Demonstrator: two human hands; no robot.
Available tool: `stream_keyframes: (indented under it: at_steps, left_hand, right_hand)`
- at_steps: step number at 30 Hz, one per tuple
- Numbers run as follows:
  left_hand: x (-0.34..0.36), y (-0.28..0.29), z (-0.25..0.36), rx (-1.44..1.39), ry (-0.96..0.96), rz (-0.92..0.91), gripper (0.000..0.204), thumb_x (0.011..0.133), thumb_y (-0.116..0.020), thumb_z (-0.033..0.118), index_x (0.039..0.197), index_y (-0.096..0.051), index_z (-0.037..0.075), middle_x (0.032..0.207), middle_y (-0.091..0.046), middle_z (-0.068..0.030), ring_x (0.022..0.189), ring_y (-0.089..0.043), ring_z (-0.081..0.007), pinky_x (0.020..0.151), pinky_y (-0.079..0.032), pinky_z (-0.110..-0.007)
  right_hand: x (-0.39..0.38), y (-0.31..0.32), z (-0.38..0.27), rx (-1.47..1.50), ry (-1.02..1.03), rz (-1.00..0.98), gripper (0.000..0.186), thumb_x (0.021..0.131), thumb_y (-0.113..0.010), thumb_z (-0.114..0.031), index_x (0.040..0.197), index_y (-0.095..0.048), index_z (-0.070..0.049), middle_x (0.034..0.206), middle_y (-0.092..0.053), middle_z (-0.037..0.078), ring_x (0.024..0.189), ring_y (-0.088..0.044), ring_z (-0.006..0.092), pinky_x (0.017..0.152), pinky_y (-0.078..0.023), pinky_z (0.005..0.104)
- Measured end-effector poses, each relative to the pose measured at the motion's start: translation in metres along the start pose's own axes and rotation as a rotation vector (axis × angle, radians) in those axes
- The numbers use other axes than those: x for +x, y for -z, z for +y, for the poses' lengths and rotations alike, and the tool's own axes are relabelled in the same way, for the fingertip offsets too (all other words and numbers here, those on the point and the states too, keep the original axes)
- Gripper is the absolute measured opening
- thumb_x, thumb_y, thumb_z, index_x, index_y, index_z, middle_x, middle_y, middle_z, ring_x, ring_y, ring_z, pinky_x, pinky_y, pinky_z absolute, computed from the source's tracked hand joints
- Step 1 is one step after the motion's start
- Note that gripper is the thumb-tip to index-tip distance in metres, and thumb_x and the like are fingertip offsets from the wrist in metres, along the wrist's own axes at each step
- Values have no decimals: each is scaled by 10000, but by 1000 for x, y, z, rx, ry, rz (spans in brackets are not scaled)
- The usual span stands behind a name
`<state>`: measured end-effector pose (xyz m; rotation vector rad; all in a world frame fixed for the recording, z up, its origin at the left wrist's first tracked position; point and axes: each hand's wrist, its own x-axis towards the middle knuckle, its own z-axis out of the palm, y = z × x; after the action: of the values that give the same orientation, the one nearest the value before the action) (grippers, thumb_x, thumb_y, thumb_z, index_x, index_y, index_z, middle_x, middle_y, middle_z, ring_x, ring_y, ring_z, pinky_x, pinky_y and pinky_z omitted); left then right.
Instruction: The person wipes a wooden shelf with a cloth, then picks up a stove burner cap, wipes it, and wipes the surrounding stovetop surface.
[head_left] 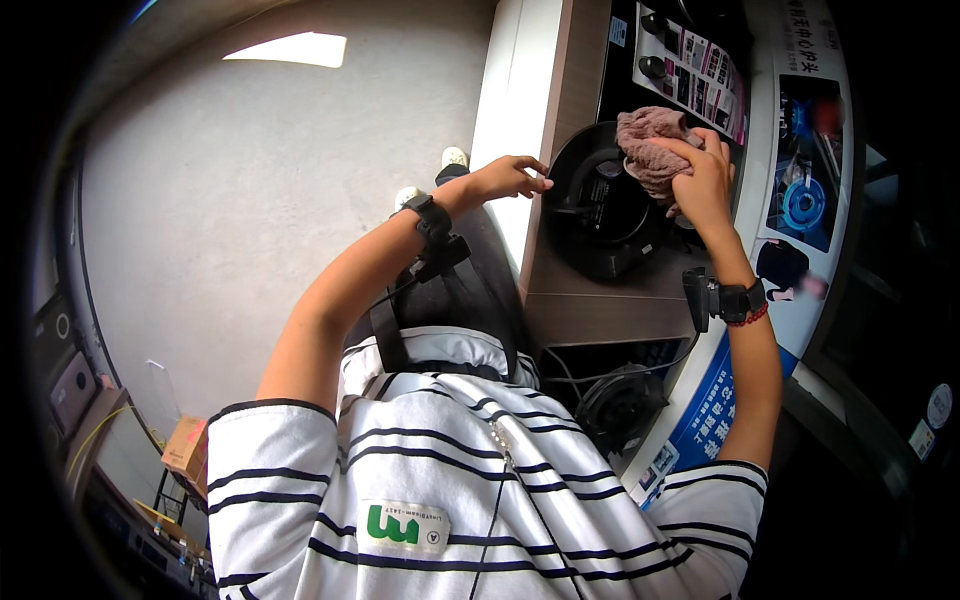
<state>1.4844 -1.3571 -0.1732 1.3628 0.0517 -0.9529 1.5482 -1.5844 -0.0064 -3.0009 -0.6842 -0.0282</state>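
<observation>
My right hand (706,178) is closed around a crumpled brownish-pink cloth (654,150), held over the far right rim of a round black pan-like object (603,262). The object lies on a wood-look counter (600,318), and a paler label with fine print shows on its dark middle. A short black handle-like bar juts from its left side. At the left rim my left hand (512,178) has its fingers stretched out and a little apart. Its fingertips are at or just short of the edge; I cannot tell if they touch.
Beyond the black object stands a black stove with knobs and a printed sheet (690,75). A printed panel (800,200) runs along the right. Below the counter edge sits a round black part (622,405) with cables. Pale floor (270,190) and a cardboard box (186,447) are at left.
</observation>
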Motion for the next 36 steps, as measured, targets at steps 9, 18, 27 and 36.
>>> stream_keyframes:
  at_steps: [9,18,27,36]
  left_hand:
    - [39,-8,-1,46,-94,112,412,851,-605,149,1194,-453,-24,982,-627,-172,849,-628,-212,731,-539,-301]
    - [31,-6,6,-118,-83,70,343,866,-528,19,1199,-445,13,950,-633,-183,783,-645,-212,710,-557,-328]
    - [23,-12,14,-37,-67,141,403,841,-572,27,1225,-451,5,909,-638,-176,742,-646,-200,657,-558,-292]
    - [30,-13,7,-26,-77,169,365,840,-556,2,1194,-469,-10,936,-628,-179,752,-648,-223,666,-562,-304]
  right_hand:
    - [-23,-26,69,1450,-929,104,263,672,-558,-24,929,-597,17,928,-606,110,862,-586,230,798,-451,318]
    - [-29,-35,-28,775,-355,346,471,687,-648,-28,1147,-549,-54,1009,-561,140,920,-565,282,817,-448,325]
    - [4,-98,-45,318,-203,177,689,656,-701,-160,1274,-426,-288,1004,-519,200,857,-561,415,747,-490,444]
    - [-5,-98,-43,550,-237,54,812,651,-715,-337,1335,-318,-154,1052,-561,284,959,-553,446,827,-463,439]
